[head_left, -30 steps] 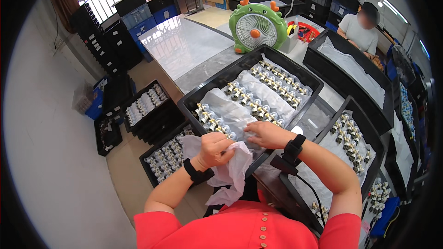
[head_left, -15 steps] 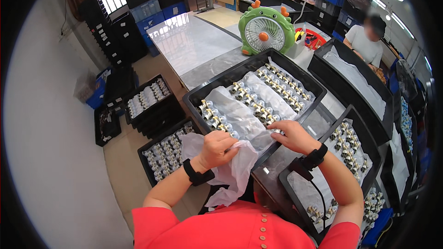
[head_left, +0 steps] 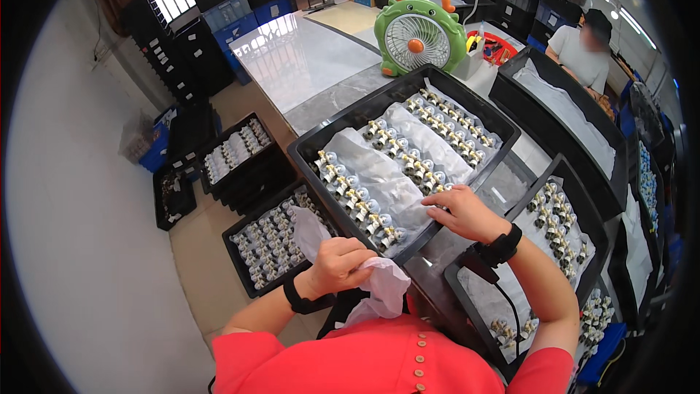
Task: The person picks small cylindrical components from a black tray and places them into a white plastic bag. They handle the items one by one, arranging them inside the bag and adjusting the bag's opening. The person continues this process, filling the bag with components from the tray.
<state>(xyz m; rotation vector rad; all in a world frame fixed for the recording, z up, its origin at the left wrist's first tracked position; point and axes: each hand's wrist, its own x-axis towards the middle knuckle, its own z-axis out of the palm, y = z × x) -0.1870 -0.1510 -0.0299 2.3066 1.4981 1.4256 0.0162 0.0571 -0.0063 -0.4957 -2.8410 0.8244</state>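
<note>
While the left hand (head_left: 337, 263) fingers grip a white cloth (head_left: 380, 288), the right hand (head_left: 467, 213) rests open-fingered on the black tray (head_left: 306, 152)

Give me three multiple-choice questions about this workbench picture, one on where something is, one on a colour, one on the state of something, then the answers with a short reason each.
1. Where does the right hand rest?
A. on the near edge of the big black tray
B. on the fan
C. on a blue crate

2. What colour is the desk fan?
A. red
B. green
C. black

3. How is the white cloth in the left hand?
A. folded flat on the table
B. hanging from a hook
C. bunched up in the grip

Answers: 1 A, the fingers lie at the tray's near rim by the rows of small metal parts. 2 B, its housing is green. 3 C, the cloth is crumpled in the closed hand.
</note>
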